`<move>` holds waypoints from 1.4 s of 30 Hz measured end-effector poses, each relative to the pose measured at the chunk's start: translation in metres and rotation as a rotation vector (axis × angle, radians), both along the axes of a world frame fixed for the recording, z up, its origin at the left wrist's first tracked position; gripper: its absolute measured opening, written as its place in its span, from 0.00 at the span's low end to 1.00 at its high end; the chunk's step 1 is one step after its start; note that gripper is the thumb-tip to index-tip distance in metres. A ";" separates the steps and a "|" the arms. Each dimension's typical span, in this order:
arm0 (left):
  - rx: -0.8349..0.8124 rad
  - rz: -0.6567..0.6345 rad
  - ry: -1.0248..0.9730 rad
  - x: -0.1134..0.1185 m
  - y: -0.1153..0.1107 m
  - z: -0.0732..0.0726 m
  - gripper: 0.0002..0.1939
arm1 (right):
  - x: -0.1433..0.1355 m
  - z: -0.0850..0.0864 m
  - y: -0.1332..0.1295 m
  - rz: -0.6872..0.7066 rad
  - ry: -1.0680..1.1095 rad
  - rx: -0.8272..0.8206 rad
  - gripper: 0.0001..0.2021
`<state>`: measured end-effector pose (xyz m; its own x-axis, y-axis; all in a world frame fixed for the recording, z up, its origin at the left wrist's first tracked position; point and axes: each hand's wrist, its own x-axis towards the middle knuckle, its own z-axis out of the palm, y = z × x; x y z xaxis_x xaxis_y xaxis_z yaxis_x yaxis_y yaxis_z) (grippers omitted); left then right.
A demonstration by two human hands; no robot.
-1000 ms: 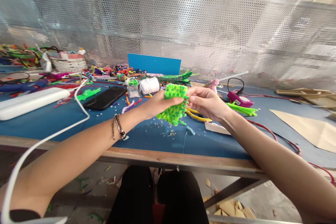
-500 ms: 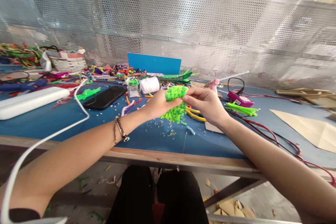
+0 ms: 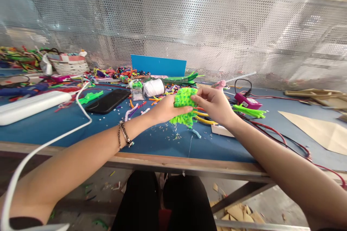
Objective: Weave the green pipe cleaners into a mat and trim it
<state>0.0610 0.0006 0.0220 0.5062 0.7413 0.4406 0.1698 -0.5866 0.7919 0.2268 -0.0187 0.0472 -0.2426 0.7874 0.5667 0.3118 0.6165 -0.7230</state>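
A bright green woven piece (image 3: 184, 98) with a bumpy surface is held up above the blue table (image 3: 151, 142). My left hand (image 3: 169, 109) grips its left side, the thumb lying across the front. At the upper right edge, my right hand (image 3: 213, 104) pinches the same piece between thumb and fingers. Below and behind it lie yellow stems (image 3: 205, 120), a short light-blue stem (image 3: 196, 134) and small scraps. The fingers behind the green piece are hidden.
A black phone (image 3: 108, 101), a white spool (image 3: 153, 87) and a white power strip (image 3: 34, 105) lie to the left. On the right are a purple box (image 3: 248, 101), green stems (image 3: 249, 111), cables and a cardboard sheet (image 3: 317, 130). A perforated metal screen (image 3: 173, 25) stands behind.
The green piece has shifted slightly right and turned flatter toward the camera. Both hands still hold it, and my right thumb now lies higher on its edge.
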 end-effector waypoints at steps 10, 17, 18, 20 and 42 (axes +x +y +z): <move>-0.269 -0.122 -0.194 -0.002 0.000 0.003 0.17 | 0.014 -0.003 0.013 0.427 0.279 -0.492 0.13; -0.215 -0.100 -0.206 -0.002 -0.001 0.001 0.18 | 0.010 -0.006 0.013 0.462 0.333 -0.465 0.13; -0.198 -0.097 -0.207 -0.002 -0.001 0.002 0.18 | 0.009 -0.006 0.012 0.461 0.335 -0.455 0.13; -0.146 -0.092 -0.201 -0.002 -0.002 0.002 0.18 | 0.006 -0.006 0.011 0.454 0.328 -0.431 0.12; 0.166 0.071 -0.053 0.002 -0.006 0.003 0.12 | -0.001 -0.008 0.006 0.279 0.176 -0.239 0.13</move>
<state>0.0629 -0.0057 0.0247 0.4278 0.6894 0.5846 0.1759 -0.6979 0.6943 0.2254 -0.0128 0.0394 -0.3815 0.8194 0.4278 0.0147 0.4682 -0.8835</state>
